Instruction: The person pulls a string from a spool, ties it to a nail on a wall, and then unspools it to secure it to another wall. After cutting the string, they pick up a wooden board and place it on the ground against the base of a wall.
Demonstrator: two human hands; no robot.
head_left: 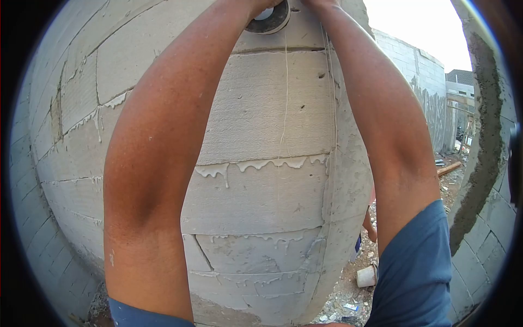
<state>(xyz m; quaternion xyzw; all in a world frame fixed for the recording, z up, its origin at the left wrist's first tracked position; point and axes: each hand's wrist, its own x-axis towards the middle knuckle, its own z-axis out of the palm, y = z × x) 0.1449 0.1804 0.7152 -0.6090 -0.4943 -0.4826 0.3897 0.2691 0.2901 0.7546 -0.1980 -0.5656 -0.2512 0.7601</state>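
Both my arms reach up along a wall of pale blocks (pixel 267 109). My left hand (pixel 258 5) is at the top edge on a round, dark-rimmed reel (pixel 277 23) with a whitish middle; its fingers are largely cut off by the frame. A thin pale string (pixel 286 82) hangs below the reel against the blocks. To the right, my right hand (pixel 322 2) is beside the wall's corner, its fingers out of frame. Below it, more thin strings (pixel 330 82) run down along the corner.
Dried mortar drips (pixel 267 164) mark the block joints. Past the corner, another person's arm (pixel 370 226) shows low down. A whitish bucket (pixel 366 276) stands on rubble ground (pixel 348 300). At right rises a mortar-edged wall opening (pixel 482 131), with a wooden plank (pixel 449 168) beyond.
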